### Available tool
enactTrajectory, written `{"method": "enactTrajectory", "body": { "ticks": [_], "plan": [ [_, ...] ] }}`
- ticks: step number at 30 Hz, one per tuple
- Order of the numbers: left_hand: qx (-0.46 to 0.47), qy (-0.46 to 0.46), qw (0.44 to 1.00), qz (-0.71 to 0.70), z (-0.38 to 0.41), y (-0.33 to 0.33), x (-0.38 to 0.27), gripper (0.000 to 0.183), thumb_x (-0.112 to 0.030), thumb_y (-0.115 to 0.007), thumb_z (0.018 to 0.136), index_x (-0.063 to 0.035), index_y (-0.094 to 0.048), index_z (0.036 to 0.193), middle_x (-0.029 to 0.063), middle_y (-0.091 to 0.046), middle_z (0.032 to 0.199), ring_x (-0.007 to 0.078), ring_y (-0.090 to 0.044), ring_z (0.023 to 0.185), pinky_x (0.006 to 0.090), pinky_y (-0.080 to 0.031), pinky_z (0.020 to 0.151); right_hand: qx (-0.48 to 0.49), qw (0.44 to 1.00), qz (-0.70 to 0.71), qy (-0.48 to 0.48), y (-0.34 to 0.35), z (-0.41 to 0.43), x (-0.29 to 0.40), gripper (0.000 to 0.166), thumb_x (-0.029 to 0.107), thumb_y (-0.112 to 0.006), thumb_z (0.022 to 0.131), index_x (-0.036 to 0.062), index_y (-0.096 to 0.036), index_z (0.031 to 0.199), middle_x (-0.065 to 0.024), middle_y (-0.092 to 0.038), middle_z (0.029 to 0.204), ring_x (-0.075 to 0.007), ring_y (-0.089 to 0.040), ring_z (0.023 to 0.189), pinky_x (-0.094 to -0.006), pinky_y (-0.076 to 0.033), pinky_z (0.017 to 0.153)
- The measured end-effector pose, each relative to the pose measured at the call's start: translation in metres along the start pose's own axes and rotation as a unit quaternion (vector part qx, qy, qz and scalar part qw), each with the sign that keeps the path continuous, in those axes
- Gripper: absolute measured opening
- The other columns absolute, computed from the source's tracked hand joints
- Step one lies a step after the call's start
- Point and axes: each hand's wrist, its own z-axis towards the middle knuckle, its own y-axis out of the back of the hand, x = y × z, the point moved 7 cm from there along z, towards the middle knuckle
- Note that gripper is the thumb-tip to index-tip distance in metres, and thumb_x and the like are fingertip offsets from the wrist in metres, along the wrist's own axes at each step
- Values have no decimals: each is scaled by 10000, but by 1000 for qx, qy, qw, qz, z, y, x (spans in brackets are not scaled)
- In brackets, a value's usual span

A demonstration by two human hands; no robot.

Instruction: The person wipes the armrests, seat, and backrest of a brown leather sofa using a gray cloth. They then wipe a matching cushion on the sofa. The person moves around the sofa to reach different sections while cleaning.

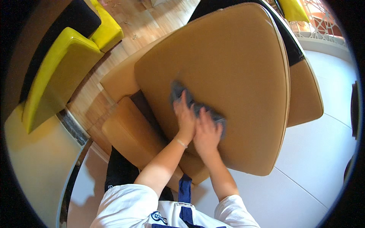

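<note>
A dark grey cloth [176,89] lies against the tan upholstered backrest [228,62] of a seat. My left hand [184,118] holds the cloth's upper left part, fingers spread over it. Beside it, my right hand [206,132] presses the cloth's lower right part, and the two hands touch near the thumbs. Motion blurs the cloth and fingertips. Below the backrest are the tan seat cushion [134,125] and a dark gap [148,114] between cushion and back.
A yellow and black seat [68,51] stands at left on the wood-look floor [137,31]. To the right is a pale tiled surface [308,148]. Another tan and black backrest [305,91] sits behind the near one. A white lattice screen [322,22] is at upper right.
</note>
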Motion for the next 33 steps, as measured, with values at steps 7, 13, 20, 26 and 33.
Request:
{"method": "enactTrajectory", "body": {
  "ticks": [7,13,20,26,33],
  "plan": [
    [65,128,990,10,-126,-2,110,895,-324,-650,914,-8,-115,1558,261,-261,1559,458,-265,1412,494,-192,1186,130,984,91,85,-52,-115,18,363,173,-558,886,71,-650,1223,-86,-416,1543,-208,-567,1195,-463,-417,1035],
    [26,-147,985,83,-37,-42,-102,740,-324,-535,956,-13,-208,1543,276,-355,1479,551,-141,1430,650,-106,1137,-68,994,33,-82,72,-41,-64,426,116,-564,867,87,-608,1289,-116,-419,1534,-271,-487,1316,-564,-303,1054],
    [63,-263,957,104,-61,-57,-142,708,-148,-561,893,-11,-266,1521,278,-388,1428,547,-164,1424,659,-81,1142,-152,978,-4,-140,90,-66,-81,451,110,-621,761,127,-635,1211,-109,-452,1508,-302,-477,1318,-589,-297,975],
    [147,-161,964,154,-158,-46,-15,739,-135,-598,833,5,-310,1498,326,-412,1371,568,-184,1403,654,-111,1147,-93,991,46,-87,14,-168,-55,431,105,-609,767,111,-646,1197,-107,-518,1447,-257,-536,1241,-515,-333,978],
    [166,-404,887,149,-161,-95,-167,661,-309,-635,817,-2,-504,1388,260,-443,1413,543,-263,1375,691,-125,1100,-299,924,-17,-237,84,-181,-122,528,269,-575,930,-11,-501,1373,-312,-350,1494,-491,-305,1383,-592,-211,1107]
  ]
}}
